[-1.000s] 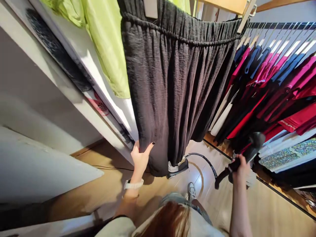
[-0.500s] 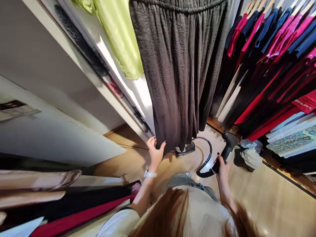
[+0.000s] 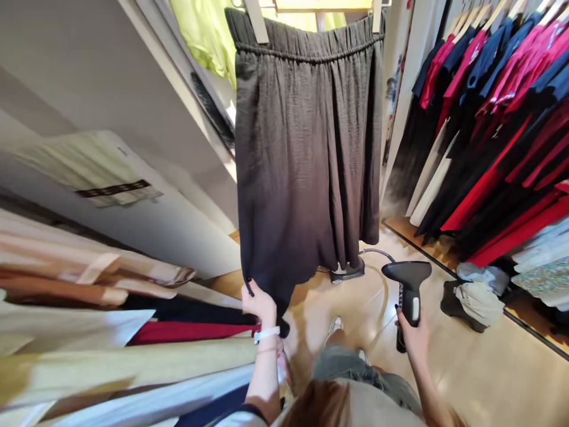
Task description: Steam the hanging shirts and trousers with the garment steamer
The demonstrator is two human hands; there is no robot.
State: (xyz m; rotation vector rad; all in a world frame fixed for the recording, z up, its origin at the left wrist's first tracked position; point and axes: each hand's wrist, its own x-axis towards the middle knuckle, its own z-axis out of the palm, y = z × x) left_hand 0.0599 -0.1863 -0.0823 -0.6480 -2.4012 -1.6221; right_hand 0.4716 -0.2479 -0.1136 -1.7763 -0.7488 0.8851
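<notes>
Bright light, glare on floor (image 3: 484, 379), warped edges

Room over the wooden floor (image 3: 466, 379) past the right hand (image 3: 413, 341) (cloth heap (image 3: 478, 303) just beyond)

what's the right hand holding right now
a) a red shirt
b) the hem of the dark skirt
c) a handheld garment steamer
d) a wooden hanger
c, the right hand grips the handle of the black handheld garment steamer, while the left hand has the hem of the dark garment
</notes>
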